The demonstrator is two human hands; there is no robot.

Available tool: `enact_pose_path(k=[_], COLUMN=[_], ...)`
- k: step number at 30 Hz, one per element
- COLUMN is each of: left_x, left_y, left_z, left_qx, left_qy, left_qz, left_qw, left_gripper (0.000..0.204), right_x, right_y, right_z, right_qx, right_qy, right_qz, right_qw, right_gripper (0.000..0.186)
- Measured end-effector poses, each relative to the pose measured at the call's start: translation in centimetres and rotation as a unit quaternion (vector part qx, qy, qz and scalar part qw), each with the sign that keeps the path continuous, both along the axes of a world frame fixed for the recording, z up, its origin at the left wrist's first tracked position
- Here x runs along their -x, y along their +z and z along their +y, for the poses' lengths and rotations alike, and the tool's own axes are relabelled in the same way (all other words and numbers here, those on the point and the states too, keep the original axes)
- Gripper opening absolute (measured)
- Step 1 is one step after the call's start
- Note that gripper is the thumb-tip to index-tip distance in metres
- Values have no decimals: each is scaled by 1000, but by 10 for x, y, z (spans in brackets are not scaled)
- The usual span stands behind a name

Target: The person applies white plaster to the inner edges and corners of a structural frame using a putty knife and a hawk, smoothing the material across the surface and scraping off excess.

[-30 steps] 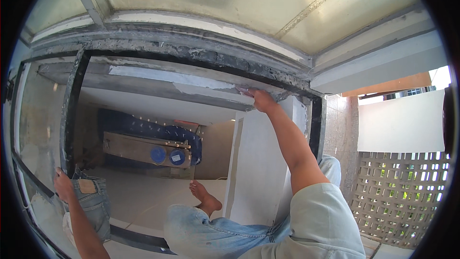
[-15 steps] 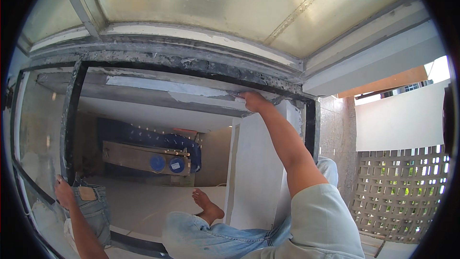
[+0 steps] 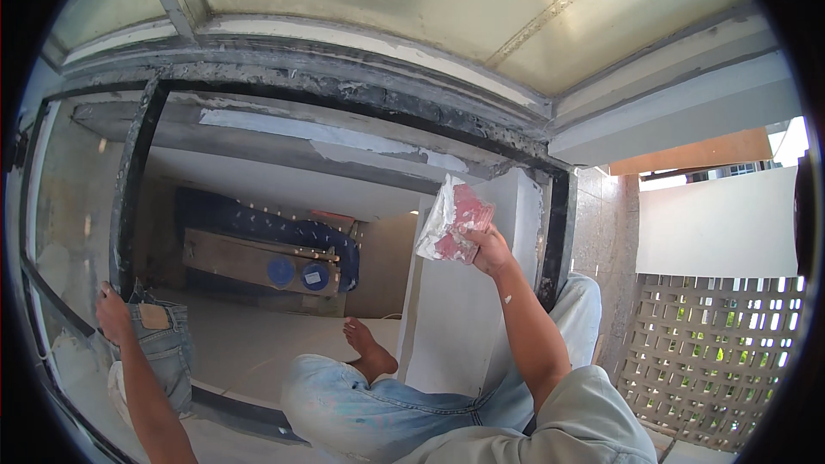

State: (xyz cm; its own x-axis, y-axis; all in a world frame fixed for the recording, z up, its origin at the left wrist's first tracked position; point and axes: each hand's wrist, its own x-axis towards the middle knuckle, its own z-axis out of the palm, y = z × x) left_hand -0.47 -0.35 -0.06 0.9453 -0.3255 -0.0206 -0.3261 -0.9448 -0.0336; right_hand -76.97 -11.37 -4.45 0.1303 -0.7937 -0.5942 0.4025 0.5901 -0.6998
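Note:
My right hand [image 3: 490,249] is closed on the near end of a red putty scraper [image 3: 468,210], a flat plate thickly smeared with white putty along its left side. It is held up in front of the white boxed column, apart from the grey beam [image 3: 284,155]. A strip of wet-looking white putty [image 3: 344,139] runs along that beam's face. At the far left, my left hand [image 3: 113,314] is wrapped around the lower part of a black metal bar [image 3: 137,180], beside a hanging pair of jeans [image 3: 163,339]. Its fingertips are partly hidden.
A black frame [image 3: 369,107] surrounds an opening with a drop below. Down there lies a plank [image 3: 241,259] with two blue lids [image 3: 281,271] on it. My bare foot [image 3: 369,352] shows over the lower floor. Frosted panels [image 3: 464,9] stand ahead; a lattice block wall [image 3: 709,361] is right.
My right hand has drawn back from the beam toward me, bringing the putty-covered face of the scraper into sight. The putty strip now extends further right. My left hand keeps its place.

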Motion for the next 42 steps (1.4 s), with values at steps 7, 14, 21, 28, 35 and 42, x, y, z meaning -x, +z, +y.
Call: enact_pose_path(k=[7,14,21,28,35,42], left_x=[9,6,62,524,641,627], left_y=[14,5,32,105,115,69], left_z=[-7,2,-37,7,14,3], left_qx=[11,14,173,306,429,410], left_qy=[3,9,-204,-394,-55,-111], left_qz=[-3,25,-92,642,723,729], left_qw=[1000,1000,959,582,538,538], left_gripper=[65,64,56,96,36,39], right_x=[-17,8,47,-6,10,171], right_y=[22,70,141,146,160,159], right_z=[25,71,123,110,126,70], right_qx=[-24,-25,-73,-21,-46,225], right_qy=[-106,-101,-120,-223,28,151], right_qz=[-40,-14,-69,-278,-259,395], right_qw=[993,994,988,934,964,878], right_gripper=[34,31,34,30,29,27])
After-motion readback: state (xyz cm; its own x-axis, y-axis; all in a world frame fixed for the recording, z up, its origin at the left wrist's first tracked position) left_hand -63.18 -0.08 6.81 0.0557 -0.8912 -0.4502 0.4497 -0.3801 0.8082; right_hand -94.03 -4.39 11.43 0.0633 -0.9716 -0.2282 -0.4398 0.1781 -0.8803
